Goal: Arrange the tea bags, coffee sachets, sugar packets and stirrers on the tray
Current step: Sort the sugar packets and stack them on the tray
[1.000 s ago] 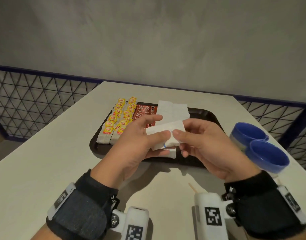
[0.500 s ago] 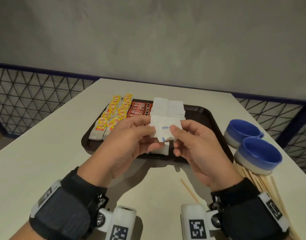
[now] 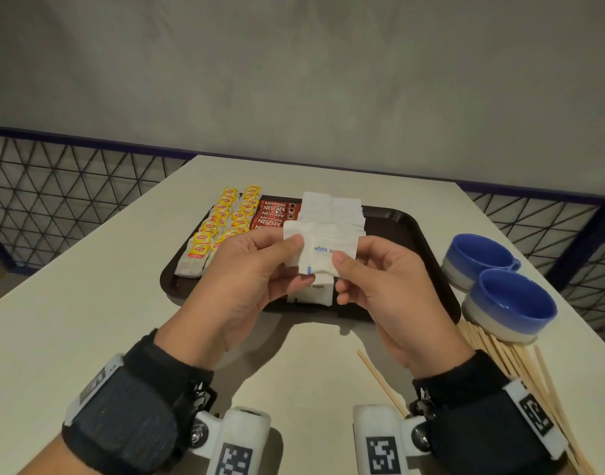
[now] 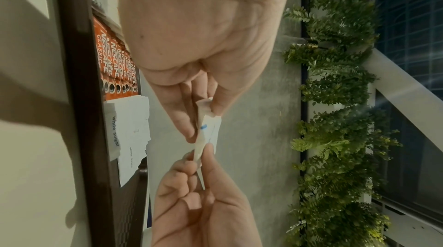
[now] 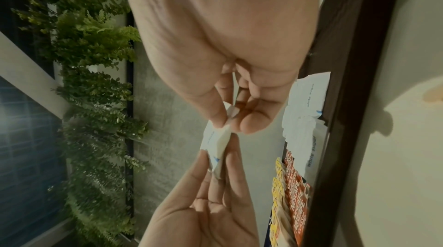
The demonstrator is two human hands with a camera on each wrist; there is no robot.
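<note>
Both hands hold a small bunch of white sugar packets (image 3: pixel 323 250) just above the near edge of the dark brown tray (image 3: pixel 428 255). My left hand (image 3: pixel 296 260) pinches the packets' left end between thumb and fingers. My right hand (image 3: pixel 342 272) pinches their right end. The left wrist view shows the packets (image 4: pixel 208 131) edge-on; so does the right wrist view (image 5: pixel 215 141). On the tray lie two rows of yellow-tagged tea bags (image 3: pixel 225 228), red coffee sachets (image 3: pixel 273 214) and more sugar packets (image 3: pixel 332 207). Wooden stirrers (image 3: pixel 520 365) lie on the table at the right.
Two blue cups (image 3: pixel 479 258) (image 3: pixel 513 303) stand on the table right of the tray, just beyond the stirrers. One loose stirrer (image 3: pixel 380 378) lies near my right wrist. A mesh railing (image 3: pixel 54 186) runs behind the table's left and right edges.
The packets have been turned so that the printed face "white sugar" points up at me. Both hands keep their pinch, and the stirrers have come into view.
</note>
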